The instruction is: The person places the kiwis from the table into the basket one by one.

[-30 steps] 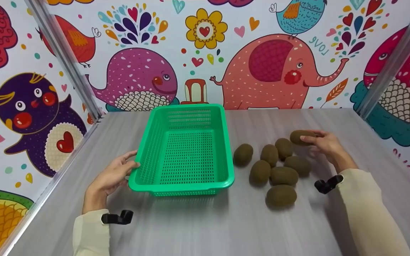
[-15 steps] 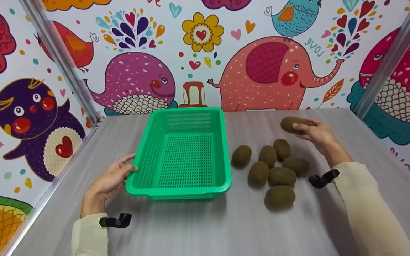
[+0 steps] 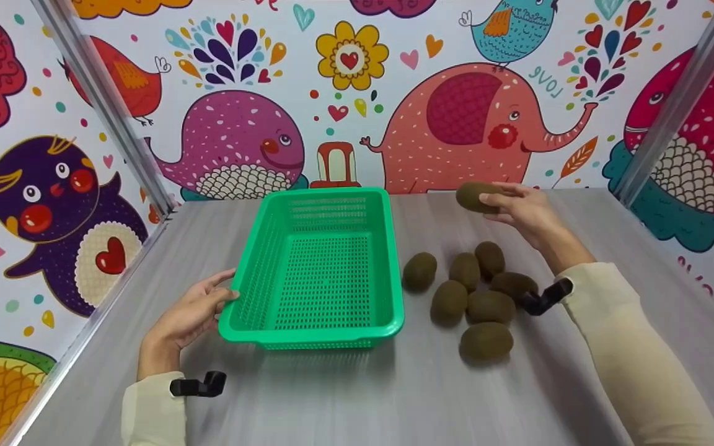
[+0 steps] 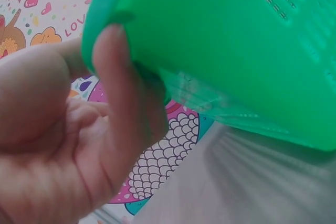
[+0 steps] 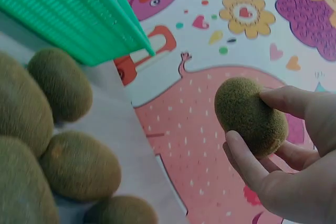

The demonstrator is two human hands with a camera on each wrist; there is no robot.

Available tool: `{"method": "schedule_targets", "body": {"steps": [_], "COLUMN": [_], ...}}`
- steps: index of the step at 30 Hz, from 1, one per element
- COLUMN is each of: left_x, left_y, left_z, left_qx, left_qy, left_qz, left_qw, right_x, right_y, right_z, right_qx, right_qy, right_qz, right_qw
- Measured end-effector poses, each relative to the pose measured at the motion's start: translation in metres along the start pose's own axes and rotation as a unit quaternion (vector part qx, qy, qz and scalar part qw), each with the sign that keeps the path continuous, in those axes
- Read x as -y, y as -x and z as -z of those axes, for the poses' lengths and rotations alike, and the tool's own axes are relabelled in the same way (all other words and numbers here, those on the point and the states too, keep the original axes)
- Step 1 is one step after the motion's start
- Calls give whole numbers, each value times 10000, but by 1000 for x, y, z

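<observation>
Above the far right of the table point(image 3: 431, 396), the right hand point(image 3: 530, 214) pinches a kiwi point(image 3: 473, 197), with a stretch of tabletop between it and the green basket point(image 3: 393, 266). The left hand point(image 3: 189, 313) grips the basket's left rim; seven other kiwis point(image 3: 448, 303) lie off the right rim, the nearest just beside it.

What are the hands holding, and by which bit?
The right hand pinches a kiwifruit near one end; the left hand holds the green basket by its left rim.
</observation>
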State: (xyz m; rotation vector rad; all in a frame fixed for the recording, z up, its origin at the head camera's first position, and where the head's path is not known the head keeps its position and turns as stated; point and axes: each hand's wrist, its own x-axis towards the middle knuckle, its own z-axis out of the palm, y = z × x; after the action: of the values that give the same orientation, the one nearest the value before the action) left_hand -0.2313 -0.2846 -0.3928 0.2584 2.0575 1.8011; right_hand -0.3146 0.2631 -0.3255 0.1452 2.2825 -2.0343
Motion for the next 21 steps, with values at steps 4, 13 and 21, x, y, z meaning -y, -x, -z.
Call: {"method": "schedule_targets", "body": {"steps": [4,13,21], "left_x": [0,1,-1], "left_y": [0,1,3], "left_z": [0,1,-2], "left_qx": [-63,-93,-58], "left_qy": [13,18,-29], "left_qz": [10,74,58], "left_qw": [10000,9999,10000], "right_x": [13,35,39], "right_y": [0,-1,-7], "right_z": [-13,-42,-67], "right_qx": [114,238,294], "right_qy": [224,460,823], "right_qz": [136,186,351], "right_qw": [9996,9985,9956]}}
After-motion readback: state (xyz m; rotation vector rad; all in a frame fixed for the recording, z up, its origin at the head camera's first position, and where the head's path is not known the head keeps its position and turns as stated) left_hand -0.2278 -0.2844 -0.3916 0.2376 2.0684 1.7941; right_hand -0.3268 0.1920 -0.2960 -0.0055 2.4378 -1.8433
